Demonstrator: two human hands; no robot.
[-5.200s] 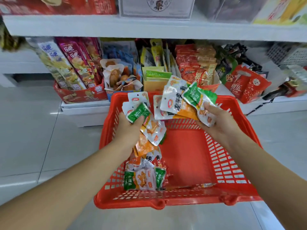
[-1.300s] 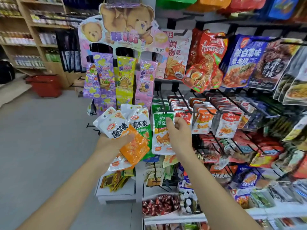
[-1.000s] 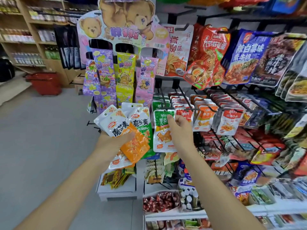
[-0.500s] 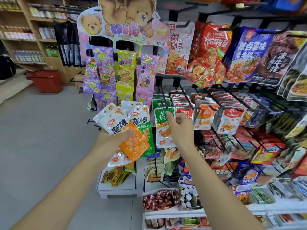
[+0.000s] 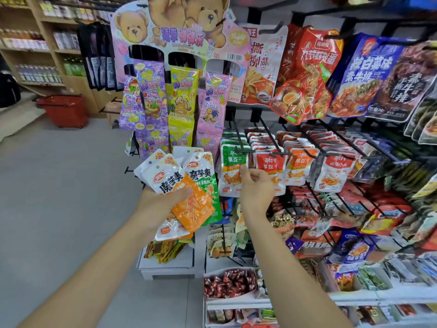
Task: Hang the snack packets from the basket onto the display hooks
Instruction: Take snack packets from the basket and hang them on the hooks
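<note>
Head view, stock in hand: your left hand [image 5: 158, 204] is clenched around a fanned bundle of snack packets [image 5: 182, 185], white tops up, with one orange packet [image 5: 194, 207] in front and a green-edged one [image 5: 208, 183] behind it, the bundle held just left of the rack. Head view, item at the rack: your right hand [image 5: 256, 185] has thumb and fingers on the right edge of a green-and-white packet [image 5: 230, 171] that hangs at the front of the leftmost display hook [image 5: 238, 151] in its row; whether you are gripping that packet or only steadying it, you cannot tell from here, nor whether its hole is fully seated on the wire. Neighbouring hooks to the right carry rows of red-and-orange packets [image 5: 269, 164], well filled. Basket: a red basket [image 5: 63, 110] stands on the floor far to the left, well apart from you; whether it is the task's basket, and what is in it, cannot be told. Progress, as a judgement: one packet appears to be at or on its hook, so that placement is about complete; the whole bundle in your left hand is yet to be hung, so the larger part of the work in view is outstanding. Matching each remaining packet to a hook of its own kind looks like the slower part.
</note>
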